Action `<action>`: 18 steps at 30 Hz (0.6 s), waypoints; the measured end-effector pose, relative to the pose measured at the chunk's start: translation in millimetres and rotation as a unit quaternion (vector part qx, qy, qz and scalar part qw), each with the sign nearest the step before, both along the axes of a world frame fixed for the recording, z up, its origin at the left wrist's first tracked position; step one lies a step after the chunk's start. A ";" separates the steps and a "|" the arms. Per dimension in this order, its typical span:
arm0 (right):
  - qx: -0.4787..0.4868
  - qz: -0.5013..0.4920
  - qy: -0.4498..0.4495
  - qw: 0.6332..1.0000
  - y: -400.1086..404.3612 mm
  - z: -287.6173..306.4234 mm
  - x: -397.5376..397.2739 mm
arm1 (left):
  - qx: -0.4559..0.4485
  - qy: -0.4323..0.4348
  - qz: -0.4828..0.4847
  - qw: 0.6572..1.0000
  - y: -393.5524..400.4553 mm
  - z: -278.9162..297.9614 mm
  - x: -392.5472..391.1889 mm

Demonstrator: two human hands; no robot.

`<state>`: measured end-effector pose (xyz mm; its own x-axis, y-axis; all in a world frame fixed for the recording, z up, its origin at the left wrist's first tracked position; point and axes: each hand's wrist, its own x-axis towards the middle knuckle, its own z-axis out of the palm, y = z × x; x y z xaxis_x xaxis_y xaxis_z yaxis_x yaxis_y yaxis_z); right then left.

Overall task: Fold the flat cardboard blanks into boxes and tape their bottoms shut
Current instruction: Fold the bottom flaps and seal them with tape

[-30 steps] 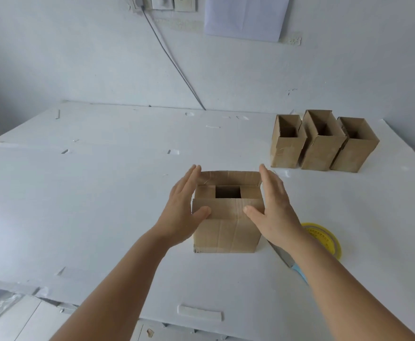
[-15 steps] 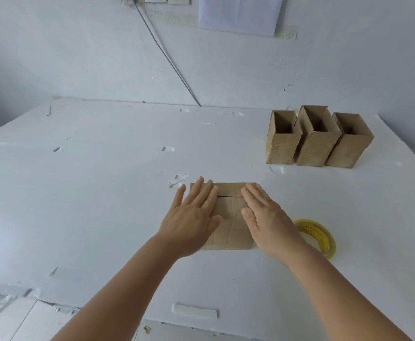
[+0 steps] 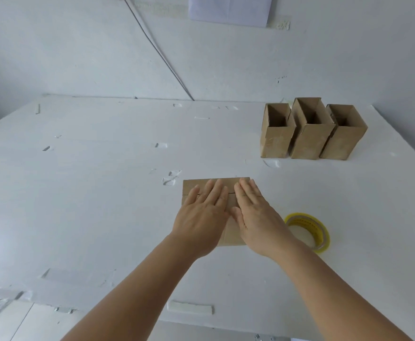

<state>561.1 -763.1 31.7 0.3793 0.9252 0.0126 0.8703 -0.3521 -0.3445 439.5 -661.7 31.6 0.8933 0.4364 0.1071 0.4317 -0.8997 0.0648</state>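
Note:
A small brown cardboard box (image 3: 196,184) stands on the white table (image 3: 91,193) in front of me, its flaps folded down flat with a seam across the middle. My left hand (image 3: 202,217) lies flat on the flaps on the left side, fingers straight. My right hand (image 3: 258,217) presses flat beside it on the right side. Both hands cover most of the box top. A yellow-rimmed roll of clear tape (image 3: 308,231) lies on the table just right of my right wrist.
Three folded boxes (image 3: 309,136) stand open-topped in a row at the back right of the table. A cable (image 3: 157,50) runs down the wall behind. The table's near edge (image 3: 189,310) is close to my body.
A second ago my hands held the sides of the box with its flaps partly open. Both hands have since come down flat on the flaps, closing them.

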 end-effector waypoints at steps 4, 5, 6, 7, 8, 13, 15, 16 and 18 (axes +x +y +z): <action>0.032 0.004 0.064 0.997 -2.0 -2.4 5.6 | -0.023 -0.010 0.008 1.000 -7.1 -7.3 9.9; 0.044 0.003 0.089 0.995 -3.5 -2.0 8.1 | -0.022 -0.010 0.010 1.000 -6.2 -7.8 9.5; 0.057 -0.002 0.115 0.992 -6.1 -1.8 10.2 | -0.023 -0.012 0.011 1.000 -4.7 -7.8 9.1; 0.074 -0.013 0.143 0.987 -9.3 -2.4 12.0 | -0.023 -0.014 0.013 1.000 -3.7 -7.4 8.1; 0.096 -0.034 0.173 0.980 -13.0 -3.6 13.9 | -0.022 -0.016 0.014 1.000 -3.3 -7.0 7.3; 0.022 -0.226 0.186 0.956 -39.3 -27.1 40.5 | -0.023 -0.037 0.032 0.999 -14.1 -6.4 7.6; -0.020 -0.288 0.163 0.944 -48.5 -40.5 51.1 | -0.032 -0.045 0.037 0.998 -17.1 -5.7 8.3; -0.002 -0.313 0.166 0.935 -51.0 -46.6 55.7 | -0.032 -0.047 0.037 0.998 -16.9 -5.2 8.8; 0.047 -0.358 0.169 0.917 -52.0 -54.3 63.3 | -0.027 -0.045 0.035 0.998 -14.9 -4.4 8.9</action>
<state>624.5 -815.1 -22.6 0.8867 0.4373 -0.1503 0.2651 -0.7470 -0.6097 448.4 -676.6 27.3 0.8482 0.5047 0.1611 0.4836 -0.8617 0.1535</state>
